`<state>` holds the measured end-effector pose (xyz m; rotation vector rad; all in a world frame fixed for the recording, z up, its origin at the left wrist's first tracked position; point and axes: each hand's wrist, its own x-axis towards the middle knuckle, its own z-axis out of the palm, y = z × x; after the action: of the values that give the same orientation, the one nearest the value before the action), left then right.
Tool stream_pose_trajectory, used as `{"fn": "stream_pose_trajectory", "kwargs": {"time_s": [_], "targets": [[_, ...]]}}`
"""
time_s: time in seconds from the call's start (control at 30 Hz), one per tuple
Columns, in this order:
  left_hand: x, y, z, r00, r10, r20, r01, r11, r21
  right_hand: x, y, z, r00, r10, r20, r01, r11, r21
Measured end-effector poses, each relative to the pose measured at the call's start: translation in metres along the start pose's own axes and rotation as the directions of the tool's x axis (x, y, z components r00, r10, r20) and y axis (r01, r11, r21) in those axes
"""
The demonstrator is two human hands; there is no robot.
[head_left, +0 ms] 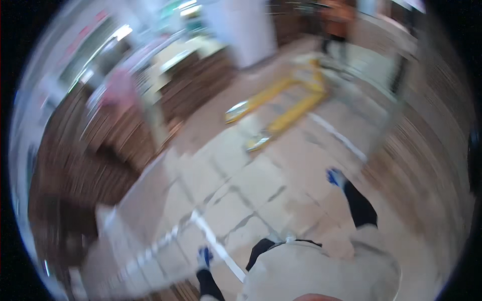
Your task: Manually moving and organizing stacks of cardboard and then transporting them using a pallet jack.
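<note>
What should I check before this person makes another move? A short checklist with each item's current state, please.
1. Left hand free: ok, as far as the blur shows; no object is visible in it.
2. Right hand free: ok, likewise; it is held out over the floor.
3. Forks of the yellow pallet truck bare: ok, no load is visible on them.
4. Other people away from the truck: not ok, a person in orange is close to its far end.
5. Brown stacks on the left steady: cannot tell, too blurred.
6. View sharp: not ok, much of it is smeared.
</note>
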<state>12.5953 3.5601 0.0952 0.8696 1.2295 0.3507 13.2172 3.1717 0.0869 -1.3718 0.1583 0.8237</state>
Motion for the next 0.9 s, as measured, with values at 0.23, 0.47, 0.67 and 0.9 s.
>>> {"fn": "stream_pose_trajectory", "kwargs": {"time_s": [0.23, 0.47, 0.67, 0.9], "targets": [[-0.038, 0.288, -0.031, 0.506, 0.701, -0.503, 0.081, 0.541, 0.837, -0.002, 0.158, -0.083, 0.871, 0.436, 0.229, -0.428, 0.9, -0.085], [-0.112, 0.401, -0.158, -0.194, 0.809, -0.555, -0.042, 0.558, 0.829, -0.046, 0.182, -0.097, 0.723, 0.689, 0.052, -0.652, 0.705, -0.28], [-0.032, 0.379, -0.124, 0.242, 0.771, -0.589, -0.166, 0.632, 0.757, -0.026, 0.156, -0.075, 0.758, 0.651, 0.037, -0.61, 0.727, -0.315], [0.114, -0.068, 0.064, 0.947, -0.209, -0.246, 0.237, 0.967, 0.092, 0.04, -0.005, -0.05, 0.897, 0.413, -0.157, -0.44, 0.805, -0.399]]}}
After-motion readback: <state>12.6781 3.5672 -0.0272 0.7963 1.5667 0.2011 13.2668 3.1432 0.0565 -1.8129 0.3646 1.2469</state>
